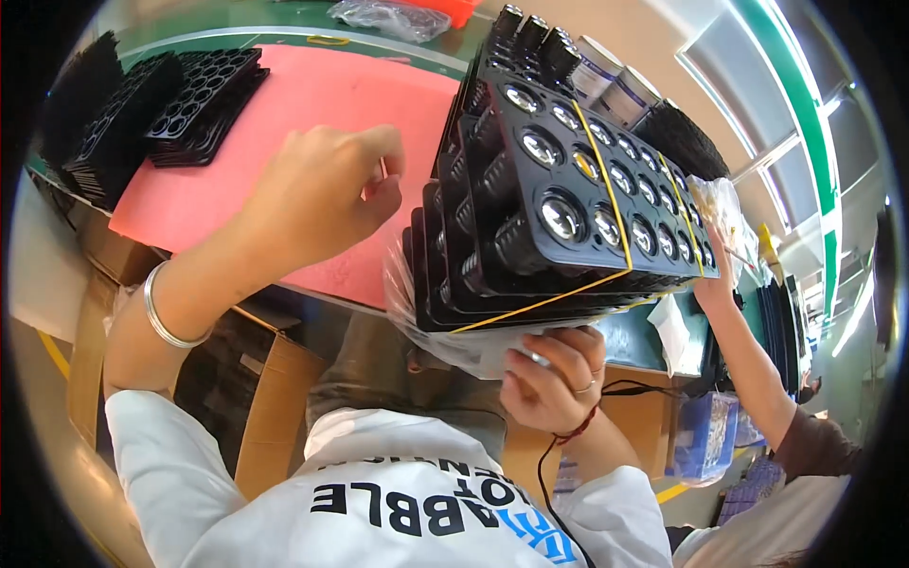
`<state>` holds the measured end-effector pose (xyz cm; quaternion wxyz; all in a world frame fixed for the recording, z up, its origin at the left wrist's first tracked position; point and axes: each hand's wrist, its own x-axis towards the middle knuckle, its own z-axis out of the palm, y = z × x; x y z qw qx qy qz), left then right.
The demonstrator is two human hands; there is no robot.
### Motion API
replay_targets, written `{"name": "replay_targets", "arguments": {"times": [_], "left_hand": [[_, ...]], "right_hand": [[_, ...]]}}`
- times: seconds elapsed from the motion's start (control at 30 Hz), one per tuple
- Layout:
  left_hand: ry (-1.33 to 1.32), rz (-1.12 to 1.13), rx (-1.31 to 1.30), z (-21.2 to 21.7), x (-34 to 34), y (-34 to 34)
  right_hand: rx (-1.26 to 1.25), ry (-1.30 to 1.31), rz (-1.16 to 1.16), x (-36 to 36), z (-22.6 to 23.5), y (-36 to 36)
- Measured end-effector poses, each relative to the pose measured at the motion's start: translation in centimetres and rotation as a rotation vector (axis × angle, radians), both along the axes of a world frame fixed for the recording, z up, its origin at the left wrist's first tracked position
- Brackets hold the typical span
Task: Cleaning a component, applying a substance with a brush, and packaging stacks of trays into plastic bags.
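A stack of black plastic trays (520, 208) stands tilted on the bench, its round pockets filled with what look like black flashlights (562, 218), clear lenses facing up. Yellow elastic bands (603, 170) run around the stack. Clear plastic film, apparently a bag (464, 352), wraps the stack's near lower edge. Below that edge, my right hand (559, 379) is closed, pinching the film. My left hand (327, 194) hovers over the pink sheet, left of the stack, with fingers curled in; what they hold, if anything, is hidden.
Empty black trays (204, 99) are piled at the far left on the pink sheet (369, 95). More black cylinders (535, 43) and tin cans (615, 85) stand behind the stack. At right, a co-worker's arm (748, 346) reaches to the bench. Cardboard boxes (284, 402) sit below.
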<state>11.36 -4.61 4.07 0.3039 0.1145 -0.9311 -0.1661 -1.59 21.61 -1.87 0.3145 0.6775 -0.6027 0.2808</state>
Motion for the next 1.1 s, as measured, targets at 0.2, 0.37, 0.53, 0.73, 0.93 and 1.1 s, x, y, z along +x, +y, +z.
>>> {"name": "replay_targets", "arguments": {"times": [0.2, 0.37, 0.53, 0.73, 0.93, 1.1], "left_hand": [[-0.077, -0.267, 0.133, 0.6, 0.9, -0.1], [-0.35, -0.491, 0.077, 1.7, 1.9, -0.8], [-0.362, -0.478, -0.01, 0.5, 2.9, -0.4], [-0.286, -0.576, 0.082, 2.0, 2.7, -0.3], [-0.41, -0.707, 0.204, 1.1, 1.9, -1.2], [-0.519, -0.659, 0.277, 1.9, 2.3, 0.7]], "right_hand": [[0.099, -0.017, -0.129, 0.3, 1.1, 0.4], [0.056, -0.04, -0.181, 0.7, 1.4, -1.2], [0.084, -0.062, -0.143, 1.4, 2.2, -1.5], [0.17, -0.099, -0.121, 1.5, 3.5, -0.7], [0.161, -0.301, 0.089, 0.8, 2.7, -1.1], [0.238, -0.449, 0.166, 0.1, 2.9, -0.7]]}}
